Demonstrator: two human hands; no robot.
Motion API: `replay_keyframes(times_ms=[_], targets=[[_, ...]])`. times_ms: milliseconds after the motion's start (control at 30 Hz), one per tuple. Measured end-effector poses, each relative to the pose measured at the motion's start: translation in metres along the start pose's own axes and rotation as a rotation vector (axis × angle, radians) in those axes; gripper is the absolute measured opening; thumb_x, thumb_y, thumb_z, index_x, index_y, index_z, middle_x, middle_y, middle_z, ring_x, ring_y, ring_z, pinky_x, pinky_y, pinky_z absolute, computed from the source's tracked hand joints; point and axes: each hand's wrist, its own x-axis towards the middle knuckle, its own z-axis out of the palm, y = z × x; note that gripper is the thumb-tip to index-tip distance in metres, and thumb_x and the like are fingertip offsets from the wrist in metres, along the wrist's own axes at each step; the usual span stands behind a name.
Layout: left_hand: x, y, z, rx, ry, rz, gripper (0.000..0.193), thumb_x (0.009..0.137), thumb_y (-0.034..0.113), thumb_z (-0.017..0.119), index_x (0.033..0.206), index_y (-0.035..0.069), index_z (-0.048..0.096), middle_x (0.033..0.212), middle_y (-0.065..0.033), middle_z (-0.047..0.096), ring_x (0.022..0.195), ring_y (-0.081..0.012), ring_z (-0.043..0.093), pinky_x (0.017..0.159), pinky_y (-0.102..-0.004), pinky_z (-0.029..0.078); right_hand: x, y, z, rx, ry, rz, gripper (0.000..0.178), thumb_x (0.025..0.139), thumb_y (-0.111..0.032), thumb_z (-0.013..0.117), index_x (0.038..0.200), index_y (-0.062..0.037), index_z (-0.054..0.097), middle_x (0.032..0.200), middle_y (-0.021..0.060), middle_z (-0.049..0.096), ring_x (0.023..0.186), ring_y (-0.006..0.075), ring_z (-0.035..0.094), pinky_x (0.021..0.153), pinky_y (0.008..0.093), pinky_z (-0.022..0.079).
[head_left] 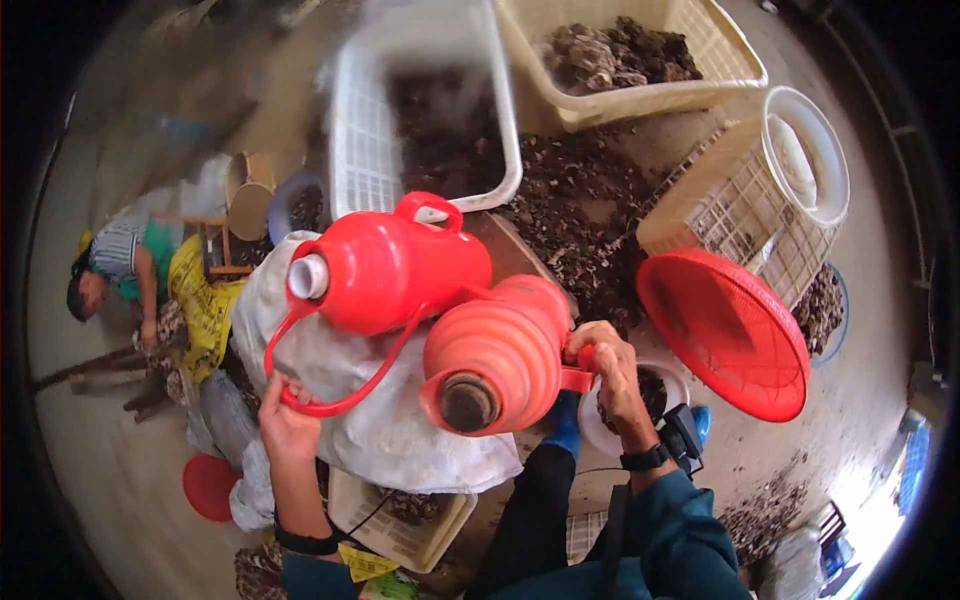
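My left hand (289, 418) is closed round the loop carrying handle of a bright red thermos flask (405, 272). That flask lies tilted, its white mouth or stopper facing left. Beside it, a faded orange-red thermos flask (515, 340) with a ridged shoulder is tilted toward me, showing its dark brown stopper (467, 404). My right hand (610, 378) grips the side handle of this second flask. Under both flasks spreads a white sack cloth (395, 455); whether they rest on it or hang just above, I cannot tell.
A white basket (365, 160) and a cream crate (660, 103) of dark clumps stand ahead. On the right are a red mesh basket (725, 330), another crate (735, 205) and a white bucket (675, 405). Dark scraps (585, 215) litter the floor. Another person (125, 260) sits at far left.
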Motion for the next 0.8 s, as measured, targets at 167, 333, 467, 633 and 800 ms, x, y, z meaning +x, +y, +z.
replay_keyframes(times_ms=[167,333,467,633,800], targets=[[-0.008,-0.009,-0.005,0.052,0.152,0.041,0.013,0.077,0.016,0.055,0.084,0.007,0.048,0.072,-0.0039,0.047,0.069,-0.0176,0.046,0.069,-0.0325,0.040,-0.010,-0.022,-0.009,0.001,0.101,0.102,0.044,0.080,-0.039,0.038,0.093,0.0004,0.053,0.093,0.0093,0.052,0.087,0.0186,0.048,0.076,0.0283,0.037],[-0.015,-0.009,-0.006,0.038,0.147,0.021,0.024,0.075,0.014,0.056,0.094,0.005,0.044,0.083,-0.0096,0.047,0.079,-0.0213,0.048,0.078,-0.0375,0.040,-0.036,-0.049,-0.029,-0.075,0.246,0.072,0.042,0.079,-0.036,0.044,0.099,0.0001,0.050,0.098,0.0085,0.050,0.093,0.0175,0.045,0.084,0.0269,0.032],[-0.020,-0.005,-0.007,0.048,0.117,0.003,0.031,0.076,0.015,0.056,0.101,0.004,0.042,0.090,-0.0111,0.047,0.089,-0.0238,0.047,0.083,-0.0394,0.037,-0.072,-0.062,-0.040,-0.044,0.276,0.132,0.039,0.078,-0.033,0.047,0.102,-0.0022,0.048,0.096,0.0063,0.051,0.090,0.0149,0.046,0.078,0.0255,0.033],[-0.047,0.000,-0.007,0.205,0.198,-0.021,0.042,0.075,0.019,0.056,0.109,0.004,0.037,0.105,-0.0140,0.043,0.098,-0.0261,0.043,0.087,-0.0437,0.031,-0.113,-0.087,-0.043,0.155,0.333,0.222,0.035,0.078,-0.025,0.047,0.106,-0.0048,0.045,0.093,0.0059,0.053,0.084,0.0129,0.047,0.072,0.0247,0.035],[-0.107,-0.018,-0.025,0.161,0.336,0.030,0.046,0.073,0.017,0.054,0.114,0.008,0.035,0.107,-0.0118,0.041,0.096,-0.0247,0.043,0.082,-0.0421,0.033,-0.156,-0.101,-0.068,0.321,0.285,0.245,0.031,0.078,-0.020,0.050,0.102,-0.0016,0.046,0.090,0.0087,0.055,0.078,0.0151,0.051,0.072,0.0262,0.039]])
